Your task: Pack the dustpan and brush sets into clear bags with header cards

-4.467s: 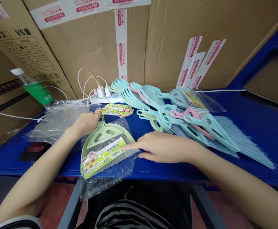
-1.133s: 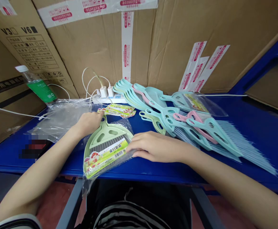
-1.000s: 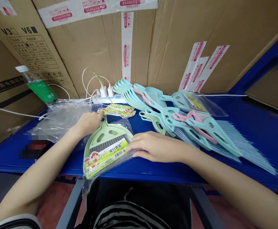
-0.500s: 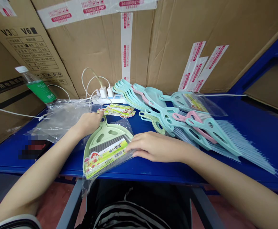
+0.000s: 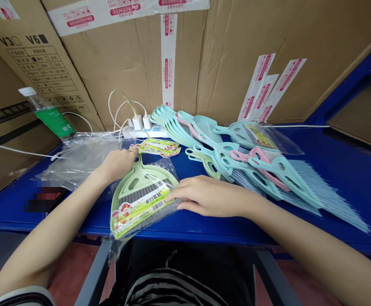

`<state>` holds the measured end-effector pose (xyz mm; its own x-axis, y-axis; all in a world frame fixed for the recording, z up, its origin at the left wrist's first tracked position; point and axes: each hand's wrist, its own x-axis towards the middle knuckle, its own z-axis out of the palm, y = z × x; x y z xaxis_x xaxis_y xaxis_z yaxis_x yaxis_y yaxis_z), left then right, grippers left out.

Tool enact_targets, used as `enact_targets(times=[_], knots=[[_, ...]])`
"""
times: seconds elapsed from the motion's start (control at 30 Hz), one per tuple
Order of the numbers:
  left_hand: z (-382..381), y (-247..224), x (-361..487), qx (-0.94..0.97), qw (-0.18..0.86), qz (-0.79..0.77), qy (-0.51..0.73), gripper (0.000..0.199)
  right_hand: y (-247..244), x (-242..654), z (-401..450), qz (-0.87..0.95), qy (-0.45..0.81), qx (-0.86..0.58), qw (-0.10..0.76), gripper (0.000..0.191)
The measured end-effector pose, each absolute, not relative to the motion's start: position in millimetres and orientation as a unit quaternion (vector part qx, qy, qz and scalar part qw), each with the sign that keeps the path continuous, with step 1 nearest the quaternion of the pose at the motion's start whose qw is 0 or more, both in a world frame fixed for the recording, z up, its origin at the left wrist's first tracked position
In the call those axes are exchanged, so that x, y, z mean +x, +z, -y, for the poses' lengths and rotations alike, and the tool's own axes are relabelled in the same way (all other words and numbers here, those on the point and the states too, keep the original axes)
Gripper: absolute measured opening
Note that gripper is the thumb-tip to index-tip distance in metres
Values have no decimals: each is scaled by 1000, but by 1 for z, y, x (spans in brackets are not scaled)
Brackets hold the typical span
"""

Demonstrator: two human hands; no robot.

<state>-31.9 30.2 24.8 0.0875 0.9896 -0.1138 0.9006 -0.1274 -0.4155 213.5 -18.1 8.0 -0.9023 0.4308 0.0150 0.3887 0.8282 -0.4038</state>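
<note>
Your left hand (image 5: 118, 165) curls at the handle (image 5: 137, 163) of the light, stiff plastic dustpan (image 5: 142, 176), grip unclear; your right fingers (image 5: 185, 197) lie spread on its slippery film bag (image 5: 164, 168), not gripping.

A bagged dustpan (image 5: 141, 199) is lying on the bench (image 5: 198, 229), loose dustpans (image 5: 219, 149) are sitting to its right, a power strip (image 5: 150, 134) behind.

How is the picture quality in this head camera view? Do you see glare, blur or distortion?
In the head view, most of the image is sharp and evenly lit; glare shines on the plastic bag; the wide lens bends the edge of the blue table; a pixelated patch hides something at left.
</note>
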Motion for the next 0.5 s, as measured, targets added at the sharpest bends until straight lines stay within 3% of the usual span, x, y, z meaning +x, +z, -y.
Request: enact_targets(times=[0.5], knots=[[-33, 20, -40, -751, 121, 632, 150, 51, 13, 215, 20, 957, 178, -226, 46, 28]])
